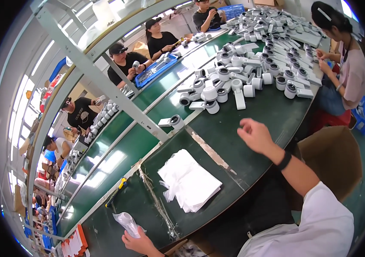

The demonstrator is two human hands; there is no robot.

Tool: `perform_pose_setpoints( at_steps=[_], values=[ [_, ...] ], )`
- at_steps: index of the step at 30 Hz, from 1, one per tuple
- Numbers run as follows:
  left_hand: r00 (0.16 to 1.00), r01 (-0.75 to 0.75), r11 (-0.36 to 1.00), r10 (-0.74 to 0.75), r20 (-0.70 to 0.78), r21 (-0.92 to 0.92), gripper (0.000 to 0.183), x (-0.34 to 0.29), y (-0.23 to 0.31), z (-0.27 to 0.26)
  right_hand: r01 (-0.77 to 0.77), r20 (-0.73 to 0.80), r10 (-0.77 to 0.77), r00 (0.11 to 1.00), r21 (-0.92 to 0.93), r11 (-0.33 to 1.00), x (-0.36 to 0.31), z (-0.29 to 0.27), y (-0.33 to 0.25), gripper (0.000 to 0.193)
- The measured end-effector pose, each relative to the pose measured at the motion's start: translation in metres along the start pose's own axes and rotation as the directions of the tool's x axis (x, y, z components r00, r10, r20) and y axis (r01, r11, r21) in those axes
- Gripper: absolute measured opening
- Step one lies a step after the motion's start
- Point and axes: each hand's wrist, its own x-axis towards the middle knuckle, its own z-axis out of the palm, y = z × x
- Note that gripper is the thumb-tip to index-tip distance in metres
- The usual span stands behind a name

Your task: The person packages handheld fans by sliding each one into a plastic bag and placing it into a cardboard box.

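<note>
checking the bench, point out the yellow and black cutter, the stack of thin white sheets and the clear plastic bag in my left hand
Yellow and black cutter (121, 185), head view: on its yellow body.
Stack of thin white sheets (193, 182), head view: on its top face.
Clear plastic bag (127, 222), head view: on its crumpled middle.

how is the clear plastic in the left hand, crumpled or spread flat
Crumpled: the clear plastic in the left hand is bunched, with creases and glints; whether it holds anything, I cannot tell.

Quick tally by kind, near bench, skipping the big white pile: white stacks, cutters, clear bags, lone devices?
White stack: 1
Yellow-and-black cutter: 1
Clear plastic bag, in left hand: 1
Lone white device: 1
Total: 4
</note>
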Motion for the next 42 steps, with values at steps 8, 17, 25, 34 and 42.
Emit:
perform_pose_setpoints(
  at_steps=[8,17,25,34,42],
  values=[
    [0.749,-0.308,0.473,0.656,0.097,-0.825,0.028,-0.047,0.161,-0.077,-0.238,-0.085,0.222,0.971,-0.400,0.885,0.118,0.038,0.069,0.083],
    [0.600,-0.519,0.481,0.793,0.100,-0.706,0.018,-0.061,0.208,-0.050,-0.388,-0.247,0.326,0.913,-0.272,0.881,0.147,0.043,0.084,0.061],
    [0.654,-0.457,0.517,0.747,0.121,-0.724,0.020,-0.060,0.206,-0.051,-0.386,0.346,0.197,0.918,0.894,0.229,0.050,-0.016,0.005,0.044],
    [0.704,-0.461,0.570,0.702,0.111,-0.681,0.019,-0.071,0.220,-0.053,-0.616,0.626,0.019,0.779,0.760,0.205,-0.080,-0.007,-0.037,0.048],
    [0.767,-0.197,0.482,0.618,0.172,-0.854,0.011,-0.066,0.217,-0.050,-0.616,0.690,-0.033,0.723,0.666,0.421,-0.115,0.015,-0.054,0.032]
  ],
)
